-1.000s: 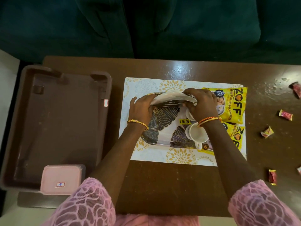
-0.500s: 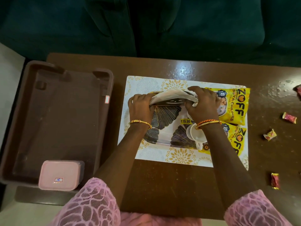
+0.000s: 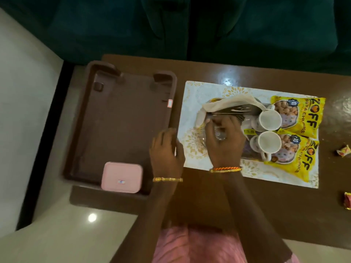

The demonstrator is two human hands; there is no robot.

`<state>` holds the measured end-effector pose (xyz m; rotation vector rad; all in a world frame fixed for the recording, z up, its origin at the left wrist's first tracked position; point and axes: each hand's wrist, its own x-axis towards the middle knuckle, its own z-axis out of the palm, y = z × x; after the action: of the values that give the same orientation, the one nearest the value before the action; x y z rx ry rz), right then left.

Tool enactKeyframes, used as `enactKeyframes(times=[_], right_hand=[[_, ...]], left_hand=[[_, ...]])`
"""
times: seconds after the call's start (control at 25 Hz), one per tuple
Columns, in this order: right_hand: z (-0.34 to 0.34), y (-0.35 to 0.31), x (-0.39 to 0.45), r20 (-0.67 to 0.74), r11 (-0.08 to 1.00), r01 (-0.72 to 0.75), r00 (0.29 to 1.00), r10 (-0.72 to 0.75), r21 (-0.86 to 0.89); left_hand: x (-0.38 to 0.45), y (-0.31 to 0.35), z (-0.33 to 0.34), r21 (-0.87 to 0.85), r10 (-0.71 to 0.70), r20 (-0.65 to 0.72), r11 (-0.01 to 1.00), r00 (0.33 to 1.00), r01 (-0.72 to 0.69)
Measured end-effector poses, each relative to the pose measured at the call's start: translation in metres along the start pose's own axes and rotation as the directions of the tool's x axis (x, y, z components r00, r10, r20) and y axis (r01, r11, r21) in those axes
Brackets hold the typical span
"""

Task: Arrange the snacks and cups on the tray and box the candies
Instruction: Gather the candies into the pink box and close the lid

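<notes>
Right hand (image 3: 225,137) pinches patterned tray (image 3: 252,111); left hand (image 3: 165,149) relaxed beside brown crate (image 3: 121,118).

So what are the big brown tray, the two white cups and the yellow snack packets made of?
The brown tray looks like moulded plastic with a dull matte finish: rounded corners and formed handle recesses. The two white cups seem glazed ceramic, smooth and thick-rimmed, though plastic is possible. The yellow snack packets look like glossy printed plastic film, creased and shiny.

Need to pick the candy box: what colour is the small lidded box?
Pink, on the near edge of the brown tray; head view: small lidded box, brown tray.
</notes>
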<state>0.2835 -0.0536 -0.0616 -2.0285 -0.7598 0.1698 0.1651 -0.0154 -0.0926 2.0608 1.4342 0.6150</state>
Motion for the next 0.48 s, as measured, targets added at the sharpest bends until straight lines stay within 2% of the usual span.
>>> enactKeyframes(times=[0.12,0.24,0.36,0.48], right_hand=[[0.037,-0.033,-0.048,0.273,0.997,0.004,0.962,-0.023,0.071],[0.077,-0.046,-0.093,0.596,1.0,-0.004,0.803,0.011,-0.012],[0.107,-0.044,-0.125,0.721,0.986,0.034,0.686,0.096,-0.163],[0.123,-0.041,-0.135,0.764,0.971,0.019,0.621,0.175,-0.238]], left_hand=[[-0.03,-0.044,-0.058,0.105,-0.09,-0.165,0.989,0.982,0.108],[-0.044,-0.094,-0.094,0.183,-0.231,-0.242,0.943,0.942,0.278],[-0.046,-0.124,-0.102,0.093,-0.414,-0.17,0.896,0.894,0.433],[-0.042,-0.145,-0.102,0.029,-0.534,-0.058,0.844,0.844,0.536]])
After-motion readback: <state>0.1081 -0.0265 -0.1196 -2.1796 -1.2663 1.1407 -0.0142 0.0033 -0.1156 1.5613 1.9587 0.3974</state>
